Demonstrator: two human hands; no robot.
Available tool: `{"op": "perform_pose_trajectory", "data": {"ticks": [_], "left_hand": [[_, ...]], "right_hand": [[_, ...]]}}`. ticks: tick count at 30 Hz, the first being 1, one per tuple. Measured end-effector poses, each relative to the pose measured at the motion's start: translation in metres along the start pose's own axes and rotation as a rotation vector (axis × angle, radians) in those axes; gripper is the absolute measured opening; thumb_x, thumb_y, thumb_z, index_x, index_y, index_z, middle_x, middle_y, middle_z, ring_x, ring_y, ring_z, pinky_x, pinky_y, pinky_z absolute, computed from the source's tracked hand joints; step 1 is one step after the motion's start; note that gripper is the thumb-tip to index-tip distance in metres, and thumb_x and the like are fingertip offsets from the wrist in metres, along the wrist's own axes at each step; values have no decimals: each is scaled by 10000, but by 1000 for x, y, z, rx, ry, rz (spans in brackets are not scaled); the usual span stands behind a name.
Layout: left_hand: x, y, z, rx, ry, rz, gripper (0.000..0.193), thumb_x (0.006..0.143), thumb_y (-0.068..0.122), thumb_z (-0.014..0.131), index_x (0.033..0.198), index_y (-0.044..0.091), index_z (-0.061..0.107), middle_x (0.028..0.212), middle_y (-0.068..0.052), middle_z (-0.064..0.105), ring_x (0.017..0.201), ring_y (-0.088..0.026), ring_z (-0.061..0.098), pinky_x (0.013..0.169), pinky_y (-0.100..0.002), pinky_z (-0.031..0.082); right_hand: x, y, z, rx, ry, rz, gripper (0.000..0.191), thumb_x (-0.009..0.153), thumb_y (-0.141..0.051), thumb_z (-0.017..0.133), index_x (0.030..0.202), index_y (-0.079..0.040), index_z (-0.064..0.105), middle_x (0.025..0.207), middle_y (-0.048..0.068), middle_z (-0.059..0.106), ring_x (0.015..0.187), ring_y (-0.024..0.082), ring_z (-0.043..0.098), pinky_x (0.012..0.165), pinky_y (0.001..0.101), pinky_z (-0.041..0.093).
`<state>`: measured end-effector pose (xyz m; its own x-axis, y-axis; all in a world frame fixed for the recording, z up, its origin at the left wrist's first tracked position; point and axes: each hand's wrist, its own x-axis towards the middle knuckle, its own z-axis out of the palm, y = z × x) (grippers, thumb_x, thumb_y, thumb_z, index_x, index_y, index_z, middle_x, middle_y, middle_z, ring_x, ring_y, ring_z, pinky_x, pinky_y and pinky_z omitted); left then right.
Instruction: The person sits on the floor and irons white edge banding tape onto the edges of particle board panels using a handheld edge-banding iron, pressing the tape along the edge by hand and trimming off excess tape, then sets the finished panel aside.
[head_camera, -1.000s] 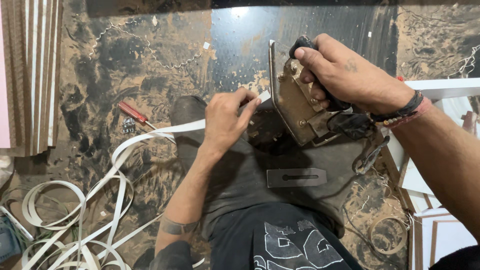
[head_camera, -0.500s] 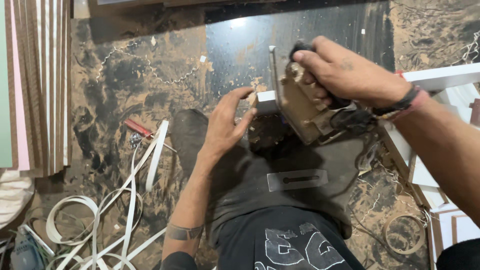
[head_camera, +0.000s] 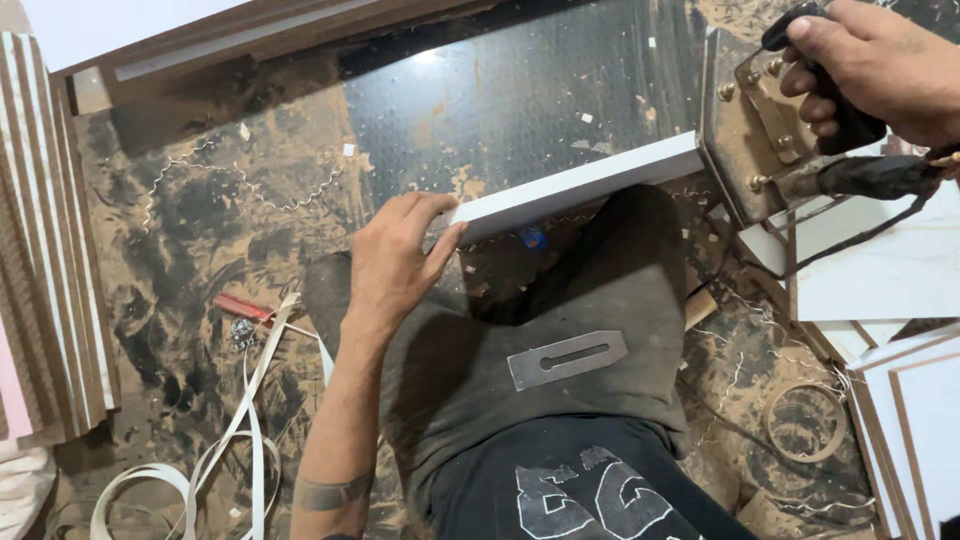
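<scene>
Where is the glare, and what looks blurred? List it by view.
Head view: glare sits on the dark glossy sheet near the top; the left hand and white strip are sharp; the right hand at the frame corner looks slightly soft.

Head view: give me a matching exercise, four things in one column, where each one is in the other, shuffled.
Things:
1. white board strip
2. flat metal blade with a slot
3. old clothes iron
4. red-handled tool

Places:
A. on the dusty floor, left of the forearm
B. gripped by the right hand
C. lying on the lap
D. its end held by the left hand

Pairs: 1-D, 2-C, 3-B, 4-A
</scene>
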<state>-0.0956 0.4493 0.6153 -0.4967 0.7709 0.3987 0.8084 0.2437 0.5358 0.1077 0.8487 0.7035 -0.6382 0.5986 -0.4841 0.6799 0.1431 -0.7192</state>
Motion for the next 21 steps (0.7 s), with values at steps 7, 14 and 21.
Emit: {"op": "perform_pose_trajectory", "data": {"ticks": [7,14,21], "left_hand": [[29,29,-26,122,-26,197,213,910,244,809,1030,95,714,994,-46,709,939,-242,689,786,-368,545],[63,55,-16,83,4,336,212,951,252,794,1079,112,699,1014,-29,711,959,-223,683,817,-364,542],[26,14,-17,107,-162,46,199,932,280,761,1048,122,727,987,-41,729,918,-248,688,771,-384,542]], "right_hand": [[15,20,-3,27,5,-25,302,1175,-349,381,1067,-75,449,801,17,425,607,128,402,509,320,376],[17,22,-3,95,-19,2,301,1180,-356,392,1075,-78,439,808,17,420,605,130,391,506,323,370],[0,5,5,23,-30,-15,269,1177,-335,382,1054,-101,428,811,7,419,628,117,404,546,324,410]]}}
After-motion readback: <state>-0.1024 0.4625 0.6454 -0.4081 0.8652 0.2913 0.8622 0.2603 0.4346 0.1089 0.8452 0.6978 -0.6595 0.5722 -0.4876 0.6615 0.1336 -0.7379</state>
